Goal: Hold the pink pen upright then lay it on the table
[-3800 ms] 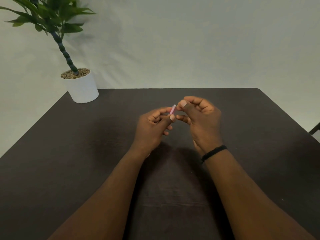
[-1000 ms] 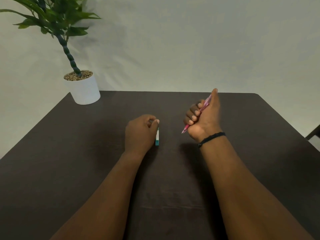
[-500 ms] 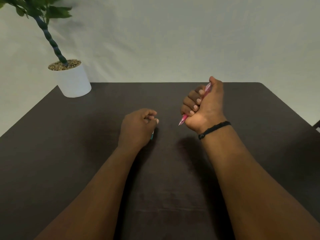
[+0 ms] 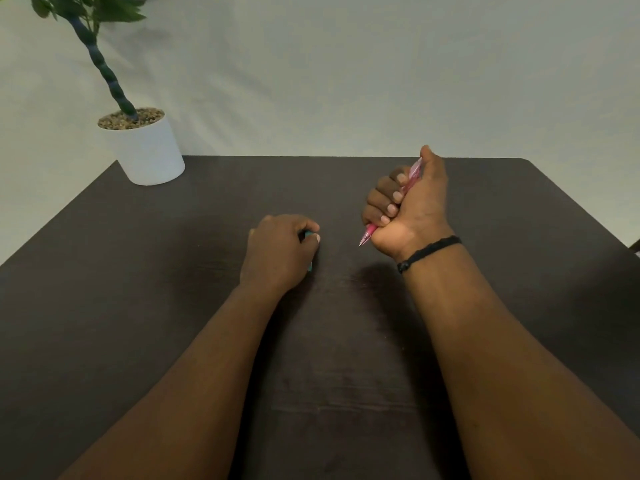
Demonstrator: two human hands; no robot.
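Observation:
My right hand is raised above the dark table in a fist. It grips a pink mechanical pencil with the tip pointing down and to the left and the thumb over the top end. My left hand rests on the table, fingers curled round a small teal and white object. Only its edges show beside the thumb and under the palm. A black band sits on my right wrist.
A white pot with pebbles and a green plant stands at the table's far left corner. A pale wall runs behind the table. A dark chair edge shows at the right border.
Both hands stay much as they were half a second ago. The left hand has closed further over the teal object, hiding more of it. The view has shifted slightly.

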